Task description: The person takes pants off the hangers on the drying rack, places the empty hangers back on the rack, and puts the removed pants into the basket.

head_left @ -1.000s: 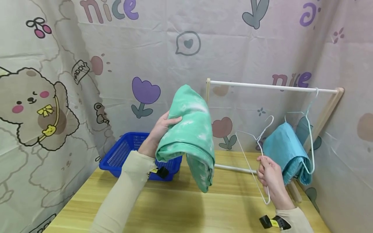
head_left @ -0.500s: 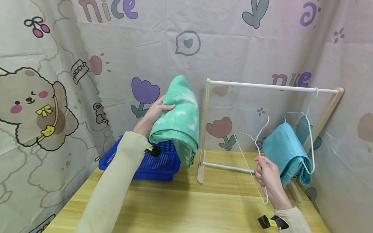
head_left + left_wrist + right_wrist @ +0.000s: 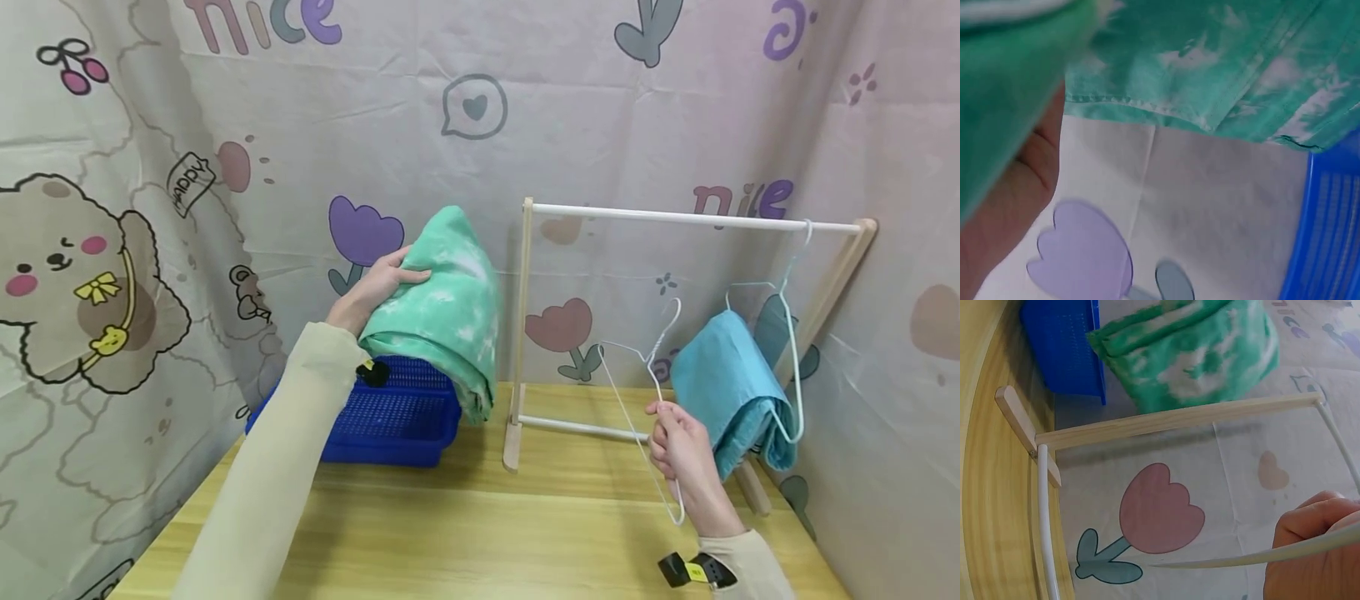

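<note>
A folded green-and-white tie-dye garment hangs from my left hand, the thumb on its near side and the other fingers hidden behind it. The cloth is above and partly in front of a blue plastic basket; in the left wrist view a stitched edge of the garment shows. My right hand grips one side of a white wire hanger, whose hook points up. That hanger carries no cloth and is held in front of the drying rack. The right wrist view shows the garment past the rack's side post.
A small rack with a white top bar and wooden posts stands at the right. On it, a light-blue garment is draped over a hanger at the right end. A patterned curtain closes off the back and sides of the wooden table.
My left hand has carried the green garment leftward and back, toward the basket, uncovering the rack's left post. My right hand and hanger have barely shifted; the view has turned slightly.
</note>
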A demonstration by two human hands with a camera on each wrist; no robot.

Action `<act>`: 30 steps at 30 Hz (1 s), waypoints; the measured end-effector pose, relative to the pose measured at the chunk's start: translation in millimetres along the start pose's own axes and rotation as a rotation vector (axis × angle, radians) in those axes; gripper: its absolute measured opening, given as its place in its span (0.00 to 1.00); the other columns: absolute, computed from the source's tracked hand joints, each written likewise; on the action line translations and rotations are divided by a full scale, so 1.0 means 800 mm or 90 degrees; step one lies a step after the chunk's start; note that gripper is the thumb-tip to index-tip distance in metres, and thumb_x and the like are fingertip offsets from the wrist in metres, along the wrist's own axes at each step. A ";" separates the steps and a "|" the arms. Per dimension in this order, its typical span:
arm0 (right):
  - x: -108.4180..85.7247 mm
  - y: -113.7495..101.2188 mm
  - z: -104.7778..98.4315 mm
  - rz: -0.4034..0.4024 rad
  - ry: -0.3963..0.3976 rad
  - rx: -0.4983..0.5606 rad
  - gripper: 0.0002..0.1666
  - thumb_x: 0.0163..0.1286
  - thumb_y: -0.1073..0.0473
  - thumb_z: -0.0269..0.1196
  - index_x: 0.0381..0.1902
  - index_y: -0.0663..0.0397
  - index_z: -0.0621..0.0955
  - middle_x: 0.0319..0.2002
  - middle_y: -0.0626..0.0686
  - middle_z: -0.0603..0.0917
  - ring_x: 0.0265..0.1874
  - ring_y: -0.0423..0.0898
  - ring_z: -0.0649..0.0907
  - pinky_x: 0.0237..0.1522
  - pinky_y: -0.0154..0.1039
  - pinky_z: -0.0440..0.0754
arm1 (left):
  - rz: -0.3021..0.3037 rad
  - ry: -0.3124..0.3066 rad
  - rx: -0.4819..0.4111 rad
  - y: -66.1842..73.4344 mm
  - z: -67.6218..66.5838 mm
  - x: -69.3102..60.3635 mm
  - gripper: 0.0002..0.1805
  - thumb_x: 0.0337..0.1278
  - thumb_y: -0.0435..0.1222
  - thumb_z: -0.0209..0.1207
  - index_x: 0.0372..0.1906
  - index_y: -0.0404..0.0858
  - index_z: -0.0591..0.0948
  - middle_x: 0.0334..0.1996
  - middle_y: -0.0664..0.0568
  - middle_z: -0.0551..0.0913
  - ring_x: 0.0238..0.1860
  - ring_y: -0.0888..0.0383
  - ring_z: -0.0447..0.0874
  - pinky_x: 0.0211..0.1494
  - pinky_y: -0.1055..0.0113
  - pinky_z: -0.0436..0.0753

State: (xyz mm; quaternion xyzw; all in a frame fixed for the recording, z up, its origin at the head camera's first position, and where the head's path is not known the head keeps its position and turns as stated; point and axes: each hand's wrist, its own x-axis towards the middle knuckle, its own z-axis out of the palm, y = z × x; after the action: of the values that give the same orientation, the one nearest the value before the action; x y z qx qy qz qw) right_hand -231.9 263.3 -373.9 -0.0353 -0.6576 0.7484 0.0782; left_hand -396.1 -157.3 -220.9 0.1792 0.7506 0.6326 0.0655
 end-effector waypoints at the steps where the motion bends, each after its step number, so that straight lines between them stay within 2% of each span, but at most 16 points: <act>1: 0.000 0.000 0.000 0.000 -0.002 0.001 0.16 0.81 0.48 0.42 0.40 0.49 0.72 0.11 0.40 0.60 0.08 0.34 0.59 0.15 0.39 0.47 | -0.005 0.004 0.003 -0.002 -0.007 -0.001 0.37 0.69 0.40 0.57 0.77 0.60 0.56 0.74 0.52 0.61 0.65 0.49 0.71 0.63 0.56 0.75; 4: 0.000 0.000 0.002 -0.001 -0.008 0.004 0.16 0.81 0.48 0.42 0.40 0.48 0.73 0.11 0.40 0.60 0.08 0.34 0.59 0.15 0.39 0.47 | -0.022 0.014 0.011 -0.011 -0.029 -0.010 0.38 0.69 0.40 0.57 0.77 0.59 0.53 0.76 0.53 0.58 0.70 0.49 0.66 0.69 0.53 0.70; 6: 0.000 0.000 0.003 0.000 -0.010 0.005 0.16 0.81 0.48 0.42 0.40 0.48 0.73 0.11 0.40 0.60 0.08 0.34 0.59 0.15 0.39 0.47 | -0.036 0.020 0.016 -0.018 -0.046 -0.016 0.39 0.69 0.41 0.57 0.78 0.60 0.51 0.77 0.53 0.56 0.70 0.50 0.65 0.69 0.54 0.70; 10: 0.001 -0.001 0.005 -0.009 -0.013 0.001 0.16 0.81 0.47 0.43 0.39 0.47 0.74 0.11 0.40 0.60 0.08 0.34 0.59 0.15 0.39 0.46 | -0.075 0.014 0.032 -0.025 -0.073 -0.038 0.41 0.72 0.41 0.54 0.79 0.58 0.44 0.78 0.51 0.52 0.59 0.56 0.76 0.59 0.63 0.78; 12: 0.001 0.000 0.006 -0.013 -0.014 0.004 0.16 0.81 0.48 0.43 0.39 0.47 0.74 0.10 0.40 0.60 0.08 0.34 0.59 0.15 0.39 0.46 | -0.093 0.006 0.046 -0.028 -0.083 -0.049 0.41 0.73 0.41 0.52 0.79 0.57 0.42 0.75 0.47 0.58 0.49 0.60 0.81 0.50 0.66 0.82; 14: 0.002 0.001 0.007 -0.014 -0.018 0.005 0.16 0.81 0.48 0.43 0.39 0.47 0.74 0.10 0.40 0.59 0.07 0.33 0.59 0.14 0.38 0.46 | -0.101 0.000 0.067 -0.035 -0.092 -0.055 0.41 0.73 0.42 0.52 0.79 0.55 0.42 0.68 0.46 0.66 0.40 0.62 0.83 0.44 0.66 0.84; 16: 0.002 0.002 0.008 -0.013 -0.021 0.006 0.16 0.81 0.49 0.42 0.39 0.47 0.74 0.10 0.40 0.59 0.07 0.33 0.59 0.14 0.37 0.47 | -0.102 -0.003 0.095 -0.044 -0.102 -0.058 0.40 0.73 0.42 0.52 0.79 0.54 0.43 0.58 0.47 0.72 0.35 0.61 0.84 0.41 0.64 0.85; 18: 0.002 0.002 0.009 -0.010 -0.021 0.007 0.16 0.81 0.49 0.42 0.39 0.48 0.74 0.11 0.40 0.59 0.08 0.33 0.59 0.14 0.37 0.47 | -0.097 0.002 0.139 -0.054 -0.111 -0.056 0.39 0.73 0.43 0.52 0.79 0.53 0.46 0.54 0.47 0.74 0.32 0.60 0.83 0.39 0.63 0.85; 22: 0.001 0.001 0.010 -0.013 -0.017 0.010 0.16 0.81 0.48 0.43 0.39 0.47 0.74 0.11 0.40 0.59 0.07 0.33 0.59 0.14 0.38 0.46 | -0.092 0.032 0.266 -0.073 -0.123 -0.055 0.39 0.71 0.46 0.54 0.79 0.50 0.49 0.64 0.37 0.70 0.37 0.57 0.81 0.41 0.63 0.82; 24: 0.001 0.000 0.010 -0.019 -0.018 0.012 0.16 0.81 0.48 0.43 0.39 0.47 0.74 0.11 0.39 0.59 0.07 0.33 0.59 0.14 0.39 0.46 | -0.100 0.045 0.313 -0.085 -0.128 -0.057 0.39 0.71 0.47 0.54 0.79 0.48 0.50 0.68 0.36 0.66 0.42 0.54 0.78 0.44 0.64 0.79; 26: 0.001 -0.001 0.011 -0.021 -0.021 0.009 0.16 0.81 0.47 0.44 0.40 0.48 0.75 0.11 0.39 0.60 0.07 0.33 0.59 0.14 0.39 0.46 | -0.110 0.055 0.329 -0.100 -0.131 -0.061 0.39 0.71 0.46 0.54 0.79 0.46 0.50 0.69 0.35 0.64 0.47 0.50 0.77 0.46 0.63 0.78; 30: -0.001 0.002 0.010 -0.004 -0.024 -0.003 0.16 0.81 0.47 0.43 0.39 0.46 0.75 0.11 0.40 0.60 0.08 0.34 0.59 0.14 0.38 0.47 | -0.125 0.069 0.306 -0.138 -0.134 -0.070 0.37 0.72 0.44 0.52 0.79 0.43 0.52 0.70 0.33 0.62 0.55 0.42 0.74 0.51 0.57 0.78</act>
State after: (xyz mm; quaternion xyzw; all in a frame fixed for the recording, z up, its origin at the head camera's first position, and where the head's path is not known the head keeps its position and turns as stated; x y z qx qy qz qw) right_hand -232.4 254.9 -374.2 -0.0192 -0.6606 0.7473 0.0683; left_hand -399.3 -291.5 -315.2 0.0816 0.8955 0.4354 0.0423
